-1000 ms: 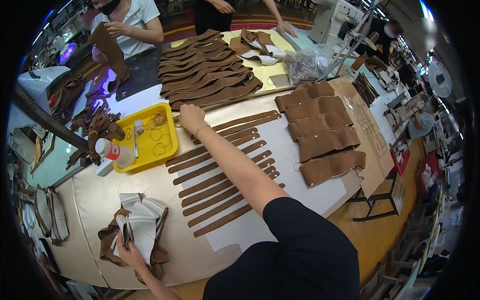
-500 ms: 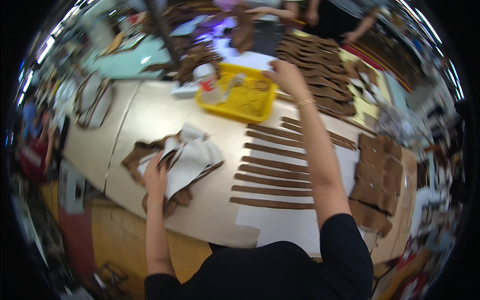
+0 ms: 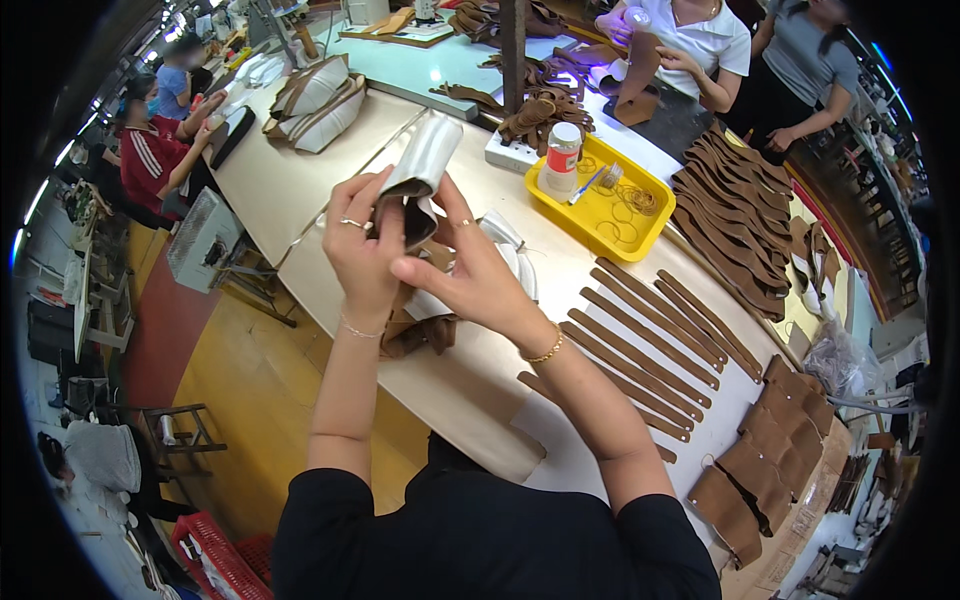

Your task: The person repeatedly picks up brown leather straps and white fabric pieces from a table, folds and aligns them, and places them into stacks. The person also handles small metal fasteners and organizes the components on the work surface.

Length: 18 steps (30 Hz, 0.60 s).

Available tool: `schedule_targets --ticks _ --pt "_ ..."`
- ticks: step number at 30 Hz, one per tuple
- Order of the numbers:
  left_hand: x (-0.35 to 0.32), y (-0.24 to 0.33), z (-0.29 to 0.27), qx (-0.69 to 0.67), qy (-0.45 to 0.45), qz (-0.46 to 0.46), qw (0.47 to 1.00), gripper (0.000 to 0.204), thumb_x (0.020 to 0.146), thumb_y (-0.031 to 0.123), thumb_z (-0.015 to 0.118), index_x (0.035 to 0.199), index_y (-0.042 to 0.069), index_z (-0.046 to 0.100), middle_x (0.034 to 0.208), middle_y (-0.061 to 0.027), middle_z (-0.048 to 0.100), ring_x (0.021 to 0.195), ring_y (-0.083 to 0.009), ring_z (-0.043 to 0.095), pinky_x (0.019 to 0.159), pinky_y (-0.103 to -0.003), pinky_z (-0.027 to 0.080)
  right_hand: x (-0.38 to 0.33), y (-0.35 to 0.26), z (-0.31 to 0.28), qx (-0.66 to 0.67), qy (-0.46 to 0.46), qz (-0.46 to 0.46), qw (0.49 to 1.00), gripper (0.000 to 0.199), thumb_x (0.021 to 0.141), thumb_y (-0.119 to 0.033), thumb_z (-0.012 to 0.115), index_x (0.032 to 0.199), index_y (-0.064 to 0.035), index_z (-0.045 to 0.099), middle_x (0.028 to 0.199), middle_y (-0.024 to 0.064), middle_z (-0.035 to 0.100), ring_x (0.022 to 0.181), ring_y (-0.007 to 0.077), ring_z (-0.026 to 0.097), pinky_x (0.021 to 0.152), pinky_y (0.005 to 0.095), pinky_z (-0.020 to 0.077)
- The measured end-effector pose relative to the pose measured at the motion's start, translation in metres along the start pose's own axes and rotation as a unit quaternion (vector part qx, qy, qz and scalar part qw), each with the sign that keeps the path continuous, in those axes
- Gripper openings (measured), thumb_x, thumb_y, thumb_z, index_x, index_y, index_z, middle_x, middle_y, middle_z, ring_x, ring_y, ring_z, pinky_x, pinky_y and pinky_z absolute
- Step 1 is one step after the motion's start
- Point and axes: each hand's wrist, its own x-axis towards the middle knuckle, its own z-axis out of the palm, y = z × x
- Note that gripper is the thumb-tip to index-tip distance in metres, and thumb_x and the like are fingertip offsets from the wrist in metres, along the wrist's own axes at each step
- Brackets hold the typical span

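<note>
Both hands hold a rolled leather piece (image 3: pixel 432 152) above the table, white on its outer side and dark brown inside the open end. My left hand (image 3: pixel 362 235) grips its left side, fingers bent round the lower end. My right hand (image 3: pixel 475 270) clasps it from the right, thumb pointing toward the left hand. Behind and below the hands lie more brown and white leather pieces (image 3: pixel 520 262), partly hidden. Whether a rubber band is between my fingers cannot be made out.
A yellow tray (image 3: pixel 655 222) holds rubber bands, a bottle (image 3: pixel 562 160) and a brush-like tool. Brown straps (image 3: pixel 650 345) lie in rows on white sheets. Leather panels (image 3: pixel 775 440) sit at right, wavy strips (image 3: pixel 735 210) behind. Co-workers stand across the table and at left.
My right hand has come back from the yellow tray to the leather. The piece is now rolled, lifted off the table and held in both hands. The view has turned leftward.
</note>
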Motion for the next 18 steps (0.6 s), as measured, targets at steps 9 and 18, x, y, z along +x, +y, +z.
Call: schedule_targets --ticks 9,18 --pt "0.022 0.05 0.001 -0.29 -0.077 -0.05 0.953 0.044 0.091 0.02 0.065 0.131 0.004 0.058 0.137 -0.0141 0.047 0.109 -0.0196 0.054 0.087 -0.03 0.048 0.008 -0.072 -0.027 0.071 0.057 -0.062 0.994 0.083 0.084 -0.042 0.074 0.142 0.0029 0.035 0.112 0.016 0.061 0.105 0.0253 0.063 0.092 0.0352 0.0491" --pt "0.013 0.087 0.026 -0.312 -0.099 -0.039 0.944 0.066 0.078 0.015 0.079 0.138 0.008 0.054 0.138 -0.0114 0.049 0.121 -0.0225 0.051 0.092 -0.033 0.047 -0.009 -0.085 -0.078 -0.01 0.099 -0.035 0.994 0.043 0.093 -0.023 0.066 0.132 -0.0058 0.059 0.108 0.0069 0.07 0.086 0.0077 0.058 0.077 0.0255 0.0501"
